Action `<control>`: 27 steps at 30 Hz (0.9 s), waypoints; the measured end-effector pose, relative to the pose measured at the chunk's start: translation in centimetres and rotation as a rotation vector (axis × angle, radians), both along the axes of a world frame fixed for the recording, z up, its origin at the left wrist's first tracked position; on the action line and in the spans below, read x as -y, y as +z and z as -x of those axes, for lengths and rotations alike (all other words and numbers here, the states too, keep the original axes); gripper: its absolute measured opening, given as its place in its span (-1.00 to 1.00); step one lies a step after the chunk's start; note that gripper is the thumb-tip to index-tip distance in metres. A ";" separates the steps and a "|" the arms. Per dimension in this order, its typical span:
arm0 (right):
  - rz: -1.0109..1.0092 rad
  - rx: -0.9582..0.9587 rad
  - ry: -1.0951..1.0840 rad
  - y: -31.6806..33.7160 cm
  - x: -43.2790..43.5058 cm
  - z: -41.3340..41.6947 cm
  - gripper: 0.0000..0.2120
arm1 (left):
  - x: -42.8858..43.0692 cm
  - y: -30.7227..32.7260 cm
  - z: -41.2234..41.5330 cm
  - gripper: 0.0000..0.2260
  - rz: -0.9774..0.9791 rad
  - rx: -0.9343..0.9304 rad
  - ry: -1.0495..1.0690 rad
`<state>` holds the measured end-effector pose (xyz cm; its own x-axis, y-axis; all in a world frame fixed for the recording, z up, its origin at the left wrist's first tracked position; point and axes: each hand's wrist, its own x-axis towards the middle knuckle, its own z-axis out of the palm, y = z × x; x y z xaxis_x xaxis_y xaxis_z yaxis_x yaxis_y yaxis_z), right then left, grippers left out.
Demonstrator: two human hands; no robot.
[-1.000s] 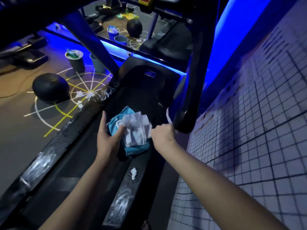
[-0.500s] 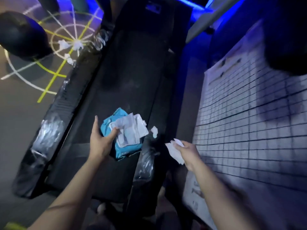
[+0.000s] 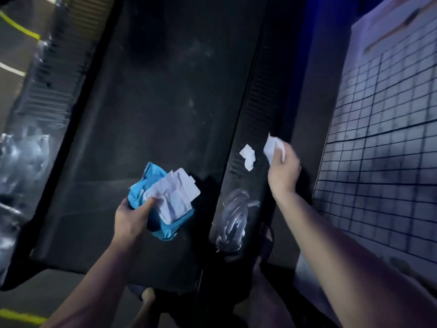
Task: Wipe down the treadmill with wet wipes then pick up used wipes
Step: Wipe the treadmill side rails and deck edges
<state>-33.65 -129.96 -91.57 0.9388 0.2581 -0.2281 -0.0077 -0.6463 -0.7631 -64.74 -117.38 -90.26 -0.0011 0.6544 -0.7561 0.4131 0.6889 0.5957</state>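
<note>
My left hand [image 3: 131,216] grips a blue wet-wipe pack [image 3: 169,227] with a bunch of white wipes [image 3: 176,196] on top, held over the black treadmill belt [image 3: 153,114]. My right hand [image 3: 282,170] pinches a crumpled white wipe [image 3: 272,146] above the treadmill's right side rail [image 3: 255,119]. A small used wipe [image 3: 248,156] lies on that rail, just left of my right hand.
A white tiled wall [image 3: 383,138] runs close along the right. The left side rail [image 3: 47,100] shows shiny wet patches, and another wet smear [image 3: 233,216] sits on the right rail. Grey floor with yellow lines [image 3: 16,27] lies to the left.
The view has dropped toward the treadmill's rear end. My right hand has moved from beside the wall up over the right rail with its wipe. The left hand keeps its hold on the pack.
</note>
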 end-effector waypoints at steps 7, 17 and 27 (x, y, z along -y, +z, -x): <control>0.246 0.020 0.392 -8.4 -1.2 -0.1 -0.64 | -1.7 -8.9 -2.0 -0.74 0.072 0.110 0.025; -0.013 0.238 -0.316 -9.1 3.5 5.0 -0.70 | -3.2 -15.3 -2.8 -0.83 -0.070 0.141 -0.156; 0.099 0.129 -0.259 -10.1 1.3 3.6 -0.70 | -6.3 -19.7 -6.0 -0.47 -0.740 -0.186 -0.851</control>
<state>-37.28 -131.28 -101.67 0.9933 -0.0110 -0.1147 -0.0889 -0.7066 -0.7020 -58.79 -111.10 -109.99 0.5843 0.7815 -0.2189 0.7018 -0.3511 0.6199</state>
